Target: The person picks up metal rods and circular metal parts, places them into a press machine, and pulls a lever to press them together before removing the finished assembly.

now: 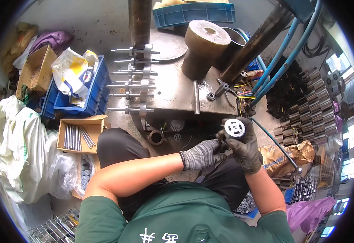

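My right hand (248, 150), in a dark grey work glove, is closed around a round silver metal part (234, 128) with slots in its pale face. The face points up, and gloved fingers cover part of its side. Beside it, my left hand (203, 154), in a striped grey knit glove, has its fingers curled against the lower left of the right hand. What the left fingers hold, if anything, is hidden. Ahead of both hands stands a metal worktable (177, 91). Along its left edge lies a row of steel shafts with round cores (144, 84).
A thick metal cylinder (203, 48), a short rod (196, 97) and a bearing (211, 96) are on the table. Left are a blue crate (94, 95) and a cardboard box (79, 148) of rods. Blue hoses (280, 52) and stacked metal cylinders (312, 107) are right.
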`<act>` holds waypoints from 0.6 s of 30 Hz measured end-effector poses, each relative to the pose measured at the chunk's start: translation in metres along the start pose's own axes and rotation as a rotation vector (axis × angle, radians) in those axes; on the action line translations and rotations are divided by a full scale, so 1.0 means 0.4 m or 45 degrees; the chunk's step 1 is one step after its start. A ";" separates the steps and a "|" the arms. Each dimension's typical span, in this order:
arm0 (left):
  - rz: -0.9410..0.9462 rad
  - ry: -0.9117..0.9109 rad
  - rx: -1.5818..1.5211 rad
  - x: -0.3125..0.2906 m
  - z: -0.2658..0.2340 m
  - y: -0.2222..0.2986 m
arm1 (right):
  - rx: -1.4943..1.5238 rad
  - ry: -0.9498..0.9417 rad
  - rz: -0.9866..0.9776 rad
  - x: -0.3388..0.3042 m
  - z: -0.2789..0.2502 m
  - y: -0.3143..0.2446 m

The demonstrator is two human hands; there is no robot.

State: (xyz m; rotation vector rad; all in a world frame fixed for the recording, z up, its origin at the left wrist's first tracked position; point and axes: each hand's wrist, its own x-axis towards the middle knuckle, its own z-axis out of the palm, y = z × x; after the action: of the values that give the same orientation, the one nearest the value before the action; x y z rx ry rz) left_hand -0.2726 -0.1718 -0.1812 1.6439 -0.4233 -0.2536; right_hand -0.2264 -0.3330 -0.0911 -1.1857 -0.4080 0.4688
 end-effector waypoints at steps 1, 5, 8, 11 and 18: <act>-0.012 0.096 -0.167 -0.001 -0.007 -0.003 | -0.039 0.004 0.011 0.025 0.019 0.010; -0.156 0.237 -0.416 -0.007 -0.022 -0.021 | -0.066 0.013 -0.239 0.135 0.085 0.015; -0.377 0.208 -0.414 -0.011 -0.013 -0.041 | -0.119 -0.008 -0.406 0.240 0.104 -0.059; -0.664 0.260 -0.842 -0.025 0.018 -0.058 | -0.486 -0.041 -0.600 0.366 0.109 -0.148; -0.903 0.317 -1.091 -0.031 0.028 -0.107 | -1.516 0.000 -0.641 0.680 0.088 -0.283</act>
State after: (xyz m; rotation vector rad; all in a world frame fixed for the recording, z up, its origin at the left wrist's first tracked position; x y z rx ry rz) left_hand -0.2829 -0.1736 -0.2260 0.8935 0.4428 -0.6448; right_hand -0.0034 -0.1904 0.0429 -2.1255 -1.0263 -0.2954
